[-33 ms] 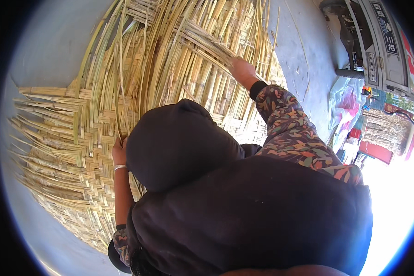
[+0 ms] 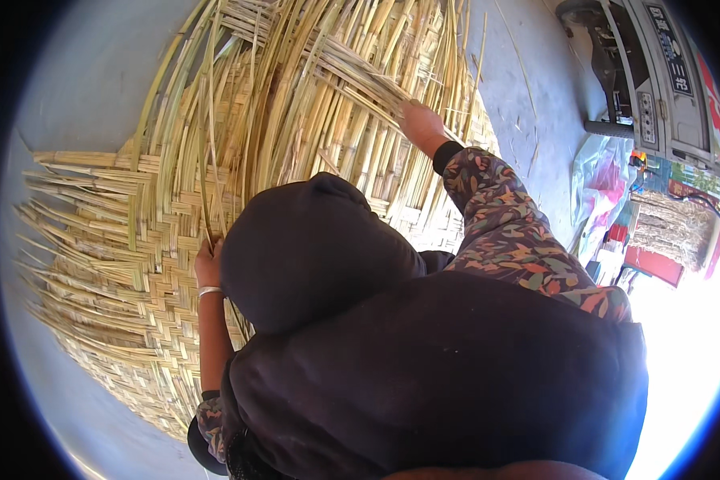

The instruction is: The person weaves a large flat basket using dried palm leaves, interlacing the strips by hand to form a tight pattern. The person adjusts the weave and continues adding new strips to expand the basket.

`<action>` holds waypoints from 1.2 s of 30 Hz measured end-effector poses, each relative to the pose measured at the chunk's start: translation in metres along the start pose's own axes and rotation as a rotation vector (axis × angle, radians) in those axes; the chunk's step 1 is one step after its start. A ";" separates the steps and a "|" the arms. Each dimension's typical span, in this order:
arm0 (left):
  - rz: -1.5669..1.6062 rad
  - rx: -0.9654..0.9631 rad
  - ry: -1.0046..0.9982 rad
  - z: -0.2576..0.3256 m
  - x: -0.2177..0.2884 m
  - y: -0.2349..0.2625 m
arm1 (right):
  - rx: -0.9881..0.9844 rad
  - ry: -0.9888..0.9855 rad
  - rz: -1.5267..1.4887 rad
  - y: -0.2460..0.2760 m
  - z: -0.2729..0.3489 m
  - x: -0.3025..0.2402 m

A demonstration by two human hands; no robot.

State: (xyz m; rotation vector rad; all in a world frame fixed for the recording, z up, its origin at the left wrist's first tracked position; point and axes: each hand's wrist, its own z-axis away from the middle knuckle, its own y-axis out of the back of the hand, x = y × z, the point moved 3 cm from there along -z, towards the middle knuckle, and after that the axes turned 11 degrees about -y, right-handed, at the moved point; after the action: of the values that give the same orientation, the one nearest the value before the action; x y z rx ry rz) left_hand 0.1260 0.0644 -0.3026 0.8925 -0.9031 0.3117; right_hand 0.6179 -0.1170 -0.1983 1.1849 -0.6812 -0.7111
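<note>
No change: both hands (image 2: 421, 124) gripping reed strips (image 2: 360, 80).

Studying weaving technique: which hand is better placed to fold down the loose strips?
Probably right: the right hand grips the loose strips; the left hand rests low on the woven mat.

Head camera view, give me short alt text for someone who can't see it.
Seen from above, a person in a dark hooded top and floral sleeves bends over a large pale-yellow woven reed mat on grey ground. The right hand reaches out to loose long reed strips; the left hand, with a silver bangle, holds thin strips. At right stand a grey machine and plastic bags.
</note>
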 end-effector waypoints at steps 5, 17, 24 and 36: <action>-0.005 0.009 0.098 0.001 0.024 0.003 | 0.046 0.120 0.080 0.002 0.003 -0.014; -0.112 -0.005 -0.001 0.006 0.036 0.011 | -0.051 0.282 0.248 0.000 0.004 -0.035; -0.101 -0.053 0.066 0.006 0.035 0.006 | 0.110 0.081 0.405 0.057 0.001 0.126; -0.136 -0.045 0.076 0.000 0.065 0.011 | 0.683 -0.242 0.332 0.286 -0.124 0.161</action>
State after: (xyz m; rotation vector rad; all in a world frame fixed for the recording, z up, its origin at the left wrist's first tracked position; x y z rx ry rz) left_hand 0.1591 0.0633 -0.2461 0.8906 -0.7726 0.2056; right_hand 0.8505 -0.1110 0.0651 1.5598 -1.3596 -0.3407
